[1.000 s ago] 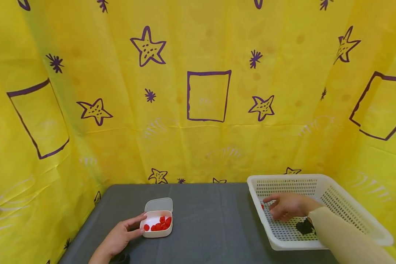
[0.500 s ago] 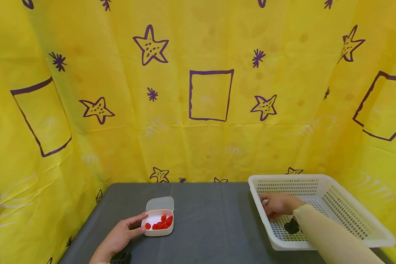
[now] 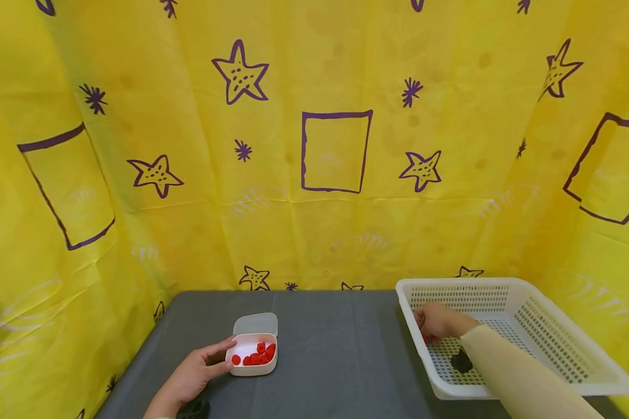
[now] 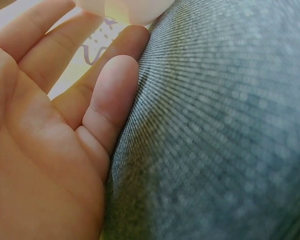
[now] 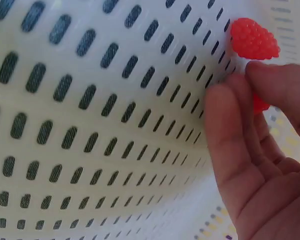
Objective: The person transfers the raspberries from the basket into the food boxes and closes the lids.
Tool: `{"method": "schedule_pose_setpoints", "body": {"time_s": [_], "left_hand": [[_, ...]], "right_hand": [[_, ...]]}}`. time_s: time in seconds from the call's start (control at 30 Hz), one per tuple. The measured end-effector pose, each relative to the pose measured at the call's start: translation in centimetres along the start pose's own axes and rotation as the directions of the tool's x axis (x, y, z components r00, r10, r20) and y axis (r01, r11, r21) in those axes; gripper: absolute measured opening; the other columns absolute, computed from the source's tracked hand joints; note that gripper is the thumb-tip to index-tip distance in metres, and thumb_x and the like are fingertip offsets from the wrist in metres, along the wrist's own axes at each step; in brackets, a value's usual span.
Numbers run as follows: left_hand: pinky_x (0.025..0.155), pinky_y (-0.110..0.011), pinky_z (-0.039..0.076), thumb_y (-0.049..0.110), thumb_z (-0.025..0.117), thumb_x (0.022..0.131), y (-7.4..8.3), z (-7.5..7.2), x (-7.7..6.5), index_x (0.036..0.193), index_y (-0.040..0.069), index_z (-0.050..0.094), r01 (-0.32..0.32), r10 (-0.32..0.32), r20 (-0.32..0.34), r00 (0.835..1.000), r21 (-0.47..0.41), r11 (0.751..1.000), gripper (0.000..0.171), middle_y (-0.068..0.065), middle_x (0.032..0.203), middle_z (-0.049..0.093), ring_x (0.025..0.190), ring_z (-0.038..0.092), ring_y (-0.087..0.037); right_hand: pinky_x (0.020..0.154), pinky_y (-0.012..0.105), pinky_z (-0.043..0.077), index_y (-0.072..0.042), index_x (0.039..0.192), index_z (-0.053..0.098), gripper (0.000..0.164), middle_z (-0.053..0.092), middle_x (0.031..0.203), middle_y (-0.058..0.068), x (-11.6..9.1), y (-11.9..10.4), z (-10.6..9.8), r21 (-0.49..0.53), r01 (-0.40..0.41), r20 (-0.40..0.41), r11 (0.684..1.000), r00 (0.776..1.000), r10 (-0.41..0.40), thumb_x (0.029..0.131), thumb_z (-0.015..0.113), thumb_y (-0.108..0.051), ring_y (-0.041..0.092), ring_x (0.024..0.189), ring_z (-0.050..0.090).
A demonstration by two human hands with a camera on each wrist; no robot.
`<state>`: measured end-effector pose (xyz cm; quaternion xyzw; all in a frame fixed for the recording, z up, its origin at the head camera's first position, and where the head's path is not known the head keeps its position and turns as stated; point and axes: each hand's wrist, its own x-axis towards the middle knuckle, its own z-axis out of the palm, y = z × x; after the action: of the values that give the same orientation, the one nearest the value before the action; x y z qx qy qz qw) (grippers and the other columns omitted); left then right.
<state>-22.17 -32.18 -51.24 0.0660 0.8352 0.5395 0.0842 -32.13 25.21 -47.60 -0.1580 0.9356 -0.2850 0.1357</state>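
Observation:
My left hand holds the left end of a small cream box, thumb and forefinger at its rim. Several red toy raspberries lie inside, mostly toward the right. The left wrist view shows the palm side-on beside the cloth, box edge at the top. Inside the white basket, my right hand is down at the left wall with curled fingers. In the right wrist view one raspberry sits just past the fingertips; another raspberry shows, partly hidden, between thumb and fingers.
The box's translucent lid is folded back behind it. Dark grey cloth covers the table between box and basket. A yellow patterned curtain rises at the back and sides. A black wrist device hangs under my right wrist.
My right hand has moved left and down to the basket's left wall, its spread fingers closing in around a raspberry. The left hand stays at the box.

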Motion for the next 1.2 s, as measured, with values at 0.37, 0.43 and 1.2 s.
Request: {"method": "schedule_pose_setpoints", "body": {"time_s": [0.37, 0.43, 1.2], "left_hand": [[0.101, -0.049, 0.045, 0.025, 0.074, 0.092, 0.1, 0.0, -0.1, 0.139, 0.002, 0.058, -0.001, 0.001, 0.007, 1.000, 0.003, 1.000, 0.055, -0.018, 0.147, 0.048, 0.134, 0.039, -0.046], [0.100, -0.049, 0.045, 0.025, 0.074, 0.092, 0.1, 0.0, -0.1, 0.139, 0.002, 0.058, 0.003, -0.003, 0.009, 1.000, 0.001, 1.000, 0.056, -0.018, 0.147, 0.048, 0.134, 0.039, -0.046], [0.100, -0.049, 0.046, 0.025, 0.074, 0.092, 0.0, 0.0, 0.0, 0.140, 0.002, 0.057, 0.000, 0.000, 0.011, 1.000, 0.001, 1.000, 0.056, -0.017, 0.147, 0.047, 0.134, 0.040, -0.046]], "right_hand": [[0.049, 0.028, 0.045, 0.001, 0.094, 0.068, 0.028, 0.059, 0.080, 0.008, -1.0, 0.5, -2.8, 0.104, -0.040, -0.053, 0.994, 0.998, 0.045, 0.069, 0.058, 0.010, 0.019, 0.059, 0.051], [0.056, 0.032, 0.052, 0.008, 0.099, 0.067, 0.025, 0.061, 0.084, 0.012, -1.6, 0.4, -3.6, 0.229, -0.024, -0.081, 0.973, 0.996, 0.043, 0.075, 0.060, 0.010, 0.023, 0.066, 0.056], [0.096, 0.040, 0.048, 0.011, 0.130, 0.053, 0.032, 0.063, 0.111, 0.016, -1.5, -14.5, -5.0, 0.924, 0.235, -0.262, 0.301, 0.963, 0.053, 0.098, 0.057, 0.006, 0.026, 0.098, 0.069]]}}
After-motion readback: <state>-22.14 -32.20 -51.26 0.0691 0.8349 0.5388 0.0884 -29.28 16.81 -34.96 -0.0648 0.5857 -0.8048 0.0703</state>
